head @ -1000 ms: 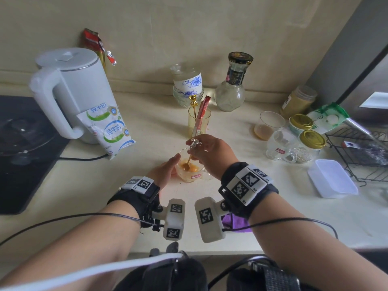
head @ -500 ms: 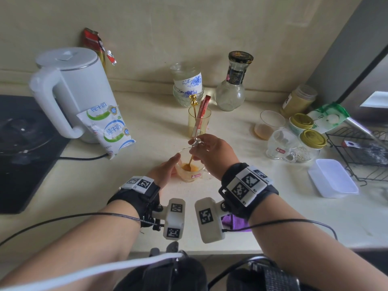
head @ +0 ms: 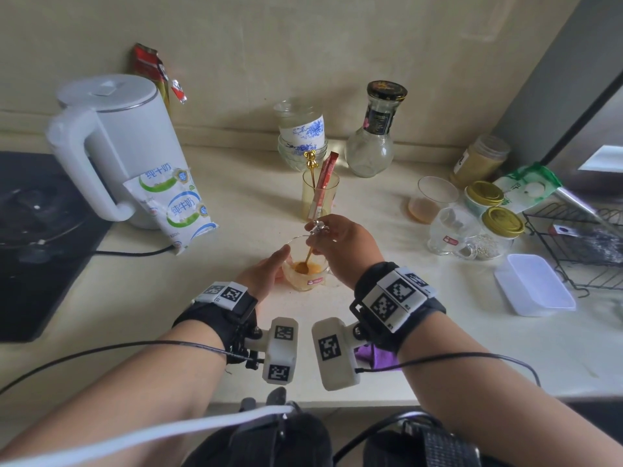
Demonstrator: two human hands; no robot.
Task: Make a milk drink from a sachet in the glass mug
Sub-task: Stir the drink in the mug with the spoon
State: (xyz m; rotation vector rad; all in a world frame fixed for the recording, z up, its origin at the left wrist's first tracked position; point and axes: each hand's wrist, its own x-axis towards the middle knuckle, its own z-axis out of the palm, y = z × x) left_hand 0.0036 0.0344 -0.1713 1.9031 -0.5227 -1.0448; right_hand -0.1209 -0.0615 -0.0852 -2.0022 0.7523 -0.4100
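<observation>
Left hand [head: 264,274] cups the mug [head: 312,281] to steady it while right hand [head: 347,244] pinches the spoon [head: 309,256] for stirring.

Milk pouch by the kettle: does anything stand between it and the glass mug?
No object stands on the counter between the milk pouch and the glass mug. However, the left hand holds the mug's side facing the pouch, and the right hand holds a spoon in its opening.

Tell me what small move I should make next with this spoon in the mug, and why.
Probably sweep the spoon around the bottom of the glass mug: its bowl sits in a shallow orange mix, your right hand pinches the handle, your left hand steadies the mug.
</observation>
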